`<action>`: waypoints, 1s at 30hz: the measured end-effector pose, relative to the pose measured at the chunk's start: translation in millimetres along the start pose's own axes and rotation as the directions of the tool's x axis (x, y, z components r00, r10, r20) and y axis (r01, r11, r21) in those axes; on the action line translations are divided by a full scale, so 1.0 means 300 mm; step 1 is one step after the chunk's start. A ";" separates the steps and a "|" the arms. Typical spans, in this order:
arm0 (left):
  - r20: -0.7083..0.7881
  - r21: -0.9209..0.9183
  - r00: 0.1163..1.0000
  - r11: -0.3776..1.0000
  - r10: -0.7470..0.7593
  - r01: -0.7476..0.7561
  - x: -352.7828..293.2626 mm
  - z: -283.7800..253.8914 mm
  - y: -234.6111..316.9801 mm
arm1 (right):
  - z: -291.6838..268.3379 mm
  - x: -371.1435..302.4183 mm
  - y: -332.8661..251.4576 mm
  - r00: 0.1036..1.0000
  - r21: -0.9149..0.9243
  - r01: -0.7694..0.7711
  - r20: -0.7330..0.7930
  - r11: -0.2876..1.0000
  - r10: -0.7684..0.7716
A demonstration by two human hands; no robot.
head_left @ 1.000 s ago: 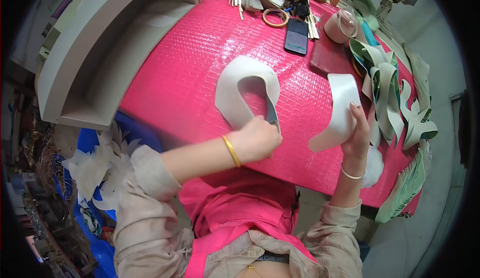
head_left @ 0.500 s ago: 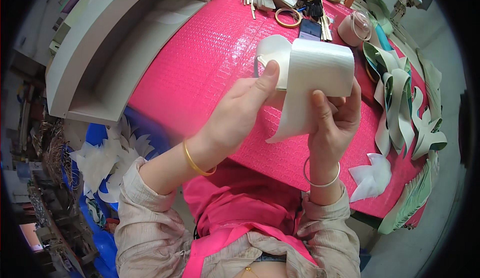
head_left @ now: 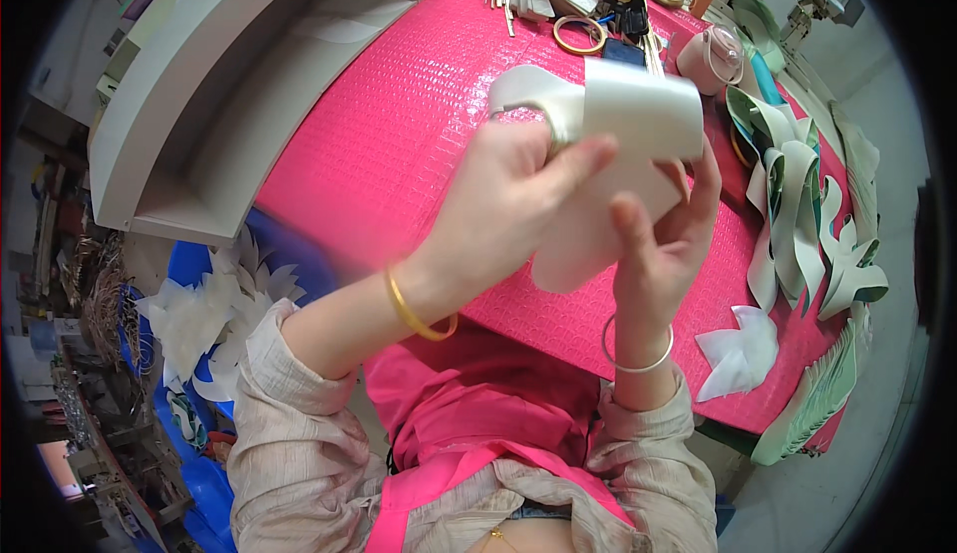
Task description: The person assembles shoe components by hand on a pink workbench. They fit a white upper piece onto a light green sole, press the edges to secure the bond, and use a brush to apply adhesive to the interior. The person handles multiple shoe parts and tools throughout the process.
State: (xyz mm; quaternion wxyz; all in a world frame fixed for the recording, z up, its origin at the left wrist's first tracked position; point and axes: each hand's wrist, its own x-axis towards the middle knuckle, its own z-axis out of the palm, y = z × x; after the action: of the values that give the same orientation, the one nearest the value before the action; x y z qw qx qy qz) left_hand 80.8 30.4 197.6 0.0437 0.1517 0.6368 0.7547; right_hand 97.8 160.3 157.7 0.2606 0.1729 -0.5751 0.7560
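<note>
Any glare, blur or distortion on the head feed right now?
Head view: glare speckles the pink tabletop and the white strip has a sheen; head view: the left hand looks blurred; head view: the pale shelf unit bends toward the picture's edge.

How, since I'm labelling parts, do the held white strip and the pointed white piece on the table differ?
The strip is raised and curled; the pointed piece lies on the pink table. The strip's edges look smooth; the pointed piece has jagged ones. The strip looks larger than the pointed piece. Both are white.
</note>
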 end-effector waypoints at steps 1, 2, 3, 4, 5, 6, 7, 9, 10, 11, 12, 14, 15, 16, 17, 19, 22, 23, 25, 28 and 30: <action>-0.041 -0.044 0.999 0.999 0.022 -0.024 0.025 0.011 0.004 | -0.002 -0.015 0.012 0.998 -0.046 0.069 0.010 0.997 -0.068; -0.070 -0.041 0.993 0.994 0.094 -0.097 0.062 0.021 -0.012 | -0.021 -0.046 0.013 1.000 -0.080 0.027 0.016 0.996 -0.026; -0.025 -0.014 0.999 0.999 0.040 -0.041 0.091 0.011 0.000 | -0.036 -0.076 0.016 1.000 -0.115 -0.021 -0.007 0.993 0.020; 0.019 0.016 1.000 1.000 -0.014 0.014 0.122 -0.006 0.027 | -0.046 -0.102 0.020 0.997 -0.148 -0.070 -0.031 0.986 0.066; 0.064 0.055 0.995 0.996 -0.077 0.073 0.147 -0.016 0.043 | -0.036 -0.105 0.012 0.991 -0.108 -0.119 -0.072 0.987 0.112; 0.067 -0.006 0.996 0.998 -0.066 0.067 0.167 -0.015 0.035 | -0.028 -0.108 0.005 0.981 -0.066 -0.168 -0.107 0.984 0.161; 0.063 -0.018 0.995 0.997 -0.074 0.076 0.173 -0.009 0.035 | -0.024 -0.098 0.001 0.980 -0.048 -0.162 -0.123 0.986 0.155; 0.055 -0.029 0.995 0.996 -0.086 0.088 0.185 0.002 0.059 | -0.020 -0.071 0.005 0.978 -0.003 -0.141 -0.156 0.990 0.139; 0.043 0.002 0.993 0.994 -0.110 0.110 0.179 0.009 0.078 | -0.025 -0.068 0.014 0.983 -0.020 -0.115 -0.145 0.993 0.111; 0.036 -0.010 0.993 0.994 -0.112 0.112 0.182 0.015 0.078 | -0.035 -0.068 0.029 0.988 -0.040 -0.090 -0.129 0.995 0.084; 0.029 -0.023 0.993 0.993 -0.115 0.115 0.184 0.022 0.077 | -0.043 -0.068 0.037 0.990 -0.056 -0.085 -0.118 0.995 0.078; 0.031 -0.050 0.993 0.992 -0.116 0.118 0.185 0.028 0.075 | -0.057 -0.068 0.047 0.991 -0.083 -0.098 -0.103 0.992 0.089; 0.042 -0.065 0.992 0.991 -0.116 0.118 0.182 0.026 0.076 | -0.056 -0.069 0.044 0.985 -0.052 -0.145 -0.105 0.988 0.139; 0.052 -0.081 0.992 0.990 -0.115 0.119 0.180 0.026 0.076 | -0.056 -0.071 0.042 0.976 -0.020 -0.192 -0.106 0.981 0.189; 0.044 -0.100 0.991 0.986 -0.126 0.130 0.176 0.030 0.080 | -0.047 -0.068 0.026 0.957 0.053 -0.265 -0.107 0.963 0.269; 0.031 -0.139 0.988 0.979 -0.149 0.152 0.166 0.039 0.088 | -0.047 -0.068 0.032 0.935 0.022 -0.329 -0.132 0.944 0.329; 0.034 -0.111 0.987 0.981 -0.156 0.159 0.167 0.025 0.090 | -0.070 -0.057 0.136 0.963 -0.241 -0.252 -0.163 0.937 0.217; 0.021 -0.137 0.990 0.981 -0.138 0.139 0.171 0.024 0.086 | -0.083 -0.048 0.178 0.979 -0.293 -0.185 -0.137 0.938 0.150; -0.003 -0.190 0.995 0.977 -0.101 0.099 0.192 0.005 0.067 | -0.097 -0.043 0.207 0.993 -0.434 -0.117 -0.081 0.893 0.090; 0.079 -0.069 0.993 0.993 -0.089 0.095 0.233 -0.057 0.059 | -0.105 -0.041 0.261 0.990 -0.630 -0.105 0.007 0.769 0.141; 0.056 0.103 0.998 0.994 0.032 -0.038 0.256 -0.097 0.049 | -0.124 -0.015 0.277 0.981 -0.658 -0.033 0.122 0.753 0.150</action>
State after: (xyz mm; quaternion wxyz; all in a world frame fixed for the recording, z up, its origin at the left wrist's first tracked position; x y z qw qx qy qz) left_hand 1.4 19.9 221.1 0.0396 0.1853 0.6710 0.7168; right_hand 53.6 178.2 80.0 0.2176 0.1055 -0.8298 0.5029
